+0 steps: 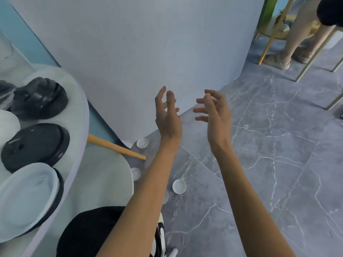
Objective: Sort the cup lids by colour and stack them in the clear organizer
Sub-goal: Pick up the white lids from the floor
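Note:
Black cup lids lie on the white round table at the left: a messy stack at the back and a single one in front of it. A white lid sits on top of a black one at the table's near edge. Several white lids lie on the grey floor; one is below my arms, another near the wall. My left hand and my right hand are stretched out over the floor, palms facing each other, fingers loosely spread, holding nothing. No clear organizer is in view.
A pale wall panel stands straight ahead. A wooden table leg slants down to the floor. Another person's legs stand beside a gold-framed stand at the top right. My knee in dark cloth is at the bottom.

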Tool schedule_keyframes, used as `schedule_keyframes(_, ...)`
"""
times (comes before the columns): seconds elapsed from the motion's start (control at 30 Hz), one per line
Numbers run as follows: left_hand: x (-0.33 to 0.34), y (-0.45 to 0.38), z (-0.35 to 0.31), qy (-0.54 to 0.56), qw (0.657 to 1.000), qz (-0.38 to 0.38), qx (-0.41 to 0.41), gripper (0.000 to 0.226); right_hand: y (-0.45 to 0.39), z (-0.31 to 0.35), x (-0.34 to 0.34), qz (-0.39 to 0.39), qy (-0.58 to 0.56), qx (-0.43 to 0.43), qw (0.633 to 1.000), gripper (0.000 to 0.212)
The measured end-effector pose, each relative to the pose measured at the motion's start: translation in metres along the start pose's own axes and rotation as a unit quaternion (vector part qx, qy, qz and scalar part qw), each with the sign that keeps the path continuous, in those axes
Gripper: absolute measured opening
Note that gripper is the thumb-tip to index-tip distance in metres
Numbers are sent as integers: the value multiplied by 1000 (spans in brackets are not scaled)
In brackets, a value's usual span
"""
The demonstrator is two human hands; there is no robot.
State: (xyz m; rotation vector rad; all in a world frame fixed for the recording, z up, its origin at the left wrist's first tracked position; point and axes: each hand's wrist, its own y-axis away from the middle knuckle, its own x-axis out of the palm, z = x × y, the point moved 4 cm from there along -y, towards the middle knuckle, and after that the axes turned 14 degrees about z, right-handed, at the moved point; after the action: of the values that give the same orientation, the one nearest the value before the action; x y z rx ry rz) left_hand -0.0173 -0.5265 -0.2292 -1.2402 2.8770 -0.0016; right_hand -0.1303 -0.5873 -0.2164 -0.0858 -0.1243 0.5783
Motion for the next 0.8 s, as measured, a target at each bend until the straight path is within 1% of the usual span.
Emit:
schedule_keyframes(0.1, -6, -9, 34, 5, 999, -15, -36, 55, -6, -35, 6, 11, -5, 15, 1000, 33)
schedule_keyframes(0.13, -8, -11, 47, 6, 999, -19, -45, 55, -7, -47, 6, 14, -9, 21, 1000, 33)
schedule_keyframes(0.23, -11, -11, 85, 8, 997, -26, -69, 45, -6, -82, 8, 25, -20, 44, 999, 33)
schedule_keyframes(0.3, -11, -10, 109, 9, 996, -30, -84, 44, -2, -103, 10, 37, -15, 55, 998, 33)
schedule_keyframes(0.47, -8, -5, 155, -3, 994, -27, -102, 69, 4, -140, 12, 59, -14, 67, 996, 34)
schedule_keyframes(0.63, -6, -14, 192, -38, 991, -22, -130, 61, 0, -170, 9, 65, -20, 82, 994, 34)
schedule_keyframes(0.8, -19, -7, 238, -53, 981, -18, -184, 64, 11, -217, 9, 63, -30, 123, 990, 37)
